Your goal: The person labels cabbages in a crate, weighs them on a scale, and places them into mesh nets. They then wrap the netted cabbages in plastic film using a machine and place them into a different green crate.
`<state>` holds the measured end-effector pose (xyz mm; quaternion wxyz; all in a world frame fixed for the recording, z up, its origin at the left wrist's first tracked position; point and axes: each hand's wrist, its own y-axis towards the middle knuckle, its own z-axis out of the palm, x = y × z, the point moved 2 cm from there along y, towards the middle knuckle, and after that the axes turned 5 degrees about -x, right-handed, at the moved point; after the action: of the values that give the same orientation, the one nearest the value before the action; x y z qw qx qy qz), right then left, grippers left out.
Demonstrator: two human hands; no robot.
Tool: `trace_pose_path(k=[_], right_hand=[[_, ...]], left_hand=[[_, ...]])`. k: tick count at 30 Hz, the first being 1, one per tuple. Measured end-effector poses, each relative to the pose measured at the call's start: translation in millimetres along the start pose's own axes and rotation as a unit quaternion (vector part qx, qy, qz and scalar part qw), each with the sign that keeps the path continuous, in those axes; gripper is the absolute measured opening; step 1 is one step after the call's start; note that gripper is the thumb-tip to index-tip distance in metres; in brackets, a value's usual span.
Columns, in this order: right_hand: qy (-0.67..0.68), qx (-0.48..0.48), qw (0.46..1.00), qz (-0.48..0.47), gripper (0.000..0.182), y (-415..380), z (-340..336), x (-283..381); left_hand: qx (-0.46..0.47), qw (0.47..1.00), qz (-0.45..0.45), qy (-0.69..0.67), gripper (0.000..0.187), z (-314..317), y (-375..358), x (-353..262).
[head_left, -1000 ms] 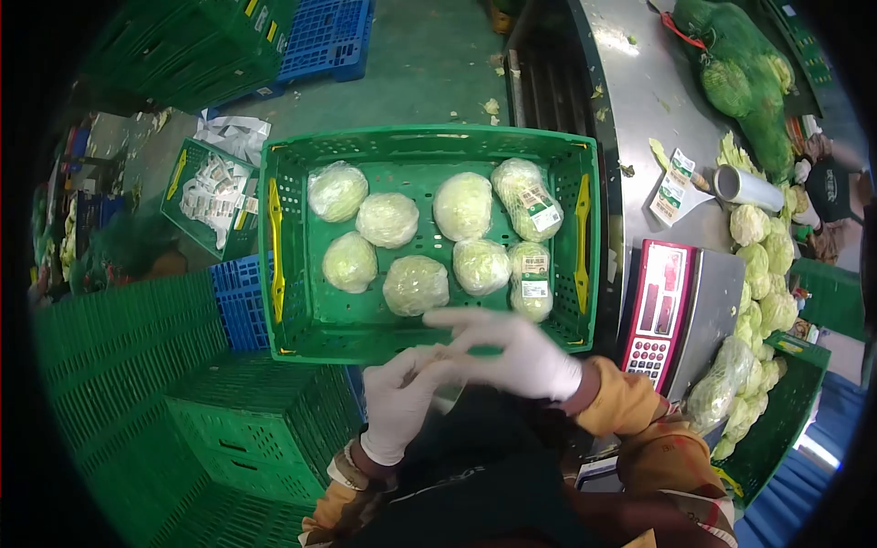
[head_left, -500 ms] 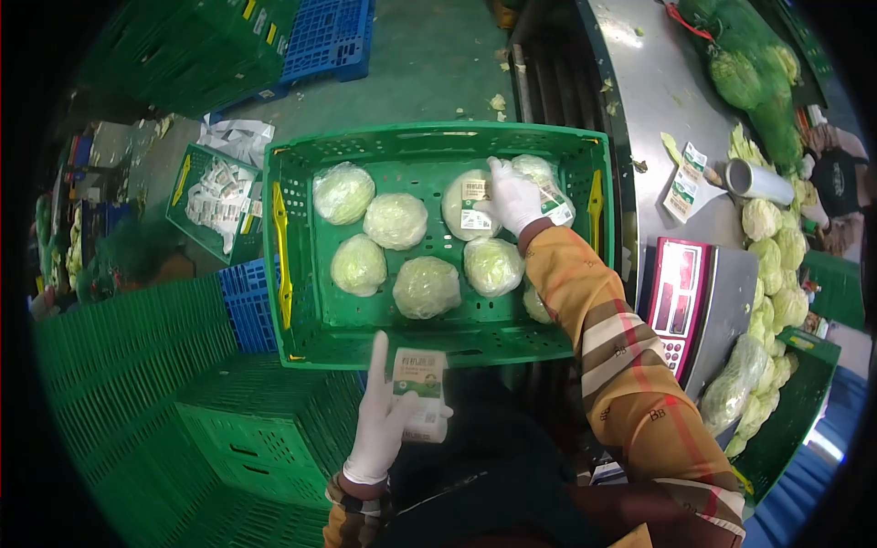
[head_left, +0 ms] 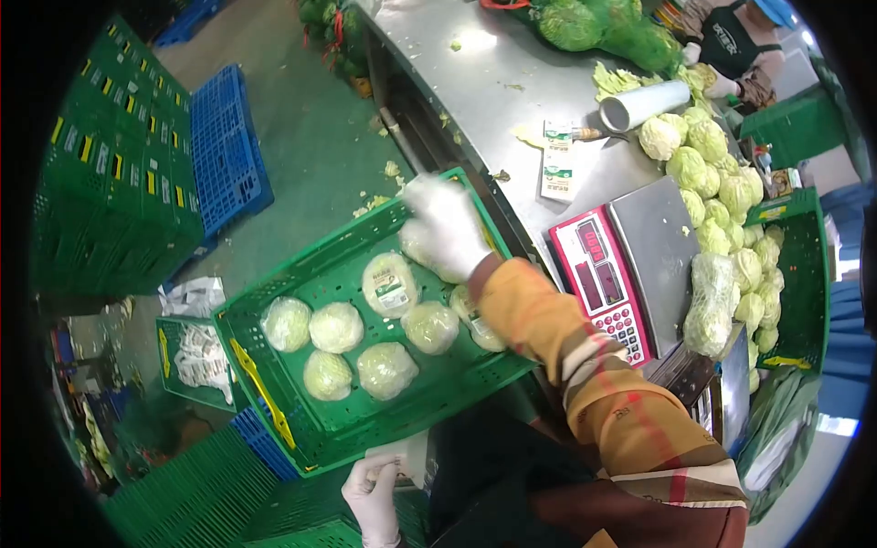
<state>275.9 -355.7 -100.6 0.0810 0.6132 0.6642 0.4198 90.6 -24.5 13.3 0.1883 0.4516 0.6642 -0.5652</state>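
My right hand (head_left: pixel 448 219), in a white glove, is smeared by motion at the upper right end of the green crate (head_left: pixel 315 233). It partly covers a wrapped cabbage (head_left: pixel 416 242); whether the fingers grip it cannot be told. Close by lies a wrapped cabbage with a printed label (head_left: pixel 391 290) on top. Several more film-wrapped cabbages (head_left: pixel 335 327) rest in the crate, one of them partly behind my right sleeve. Below the crate's near side, my gloved left hand (head_left: pixel 373 500) is closed on a stack of labels (head_left: pixel 406 459).
Right of the crate, a steel table (head_left: pixel 521 87) carries a red-framed scale (head_left: pixel 607 283), labels (head_left: pixel 557 164), a white roll (head_left: pixel 644 105) and piled cabbages (head_left: pixel 717 196). Stacked green crates (head_left: pixel 119 173) and a blue pallet (head_left: pixel 228 151) stand left. A person (head_left: pixel 740 46) is beyond the table.
The view has turned, so the crate appears tilted and more of the table shows. My right hand has moved to the crate's upper corner. My left hand, still with the labels, sits lower.
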Motion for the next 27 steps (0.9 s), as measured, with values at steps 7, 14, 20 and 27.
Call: trace_pose_path(k=[7, 14, 20, 27], right_hand=[[-0.386, 0.144, 0.806, 0.424, 0.064, 2, -139, -164], [0.126, 0.128, 0.876, 0.447, 0.045, 29, -159, -102], [0.426, 0.209, 0.795, 0.378, 0.038, 42, -157, 78], [0.259, 0.465, 0.846, -0.026, 0.032, 34, -130, 169]], left_hand=[[-0.046, 0.998, 0.051, 0.01, 0.026, 1, -2, -34], [-0.053, 0.997, 0.038, -0.05, 0.029, 11, 2, -49], [-0.111, 0.966, 0.23, -0.025, 0.026, 15, 11, -75], [-0.095, 0.921, 0.355, 0.127, 0.041, -10, -8, -113]])
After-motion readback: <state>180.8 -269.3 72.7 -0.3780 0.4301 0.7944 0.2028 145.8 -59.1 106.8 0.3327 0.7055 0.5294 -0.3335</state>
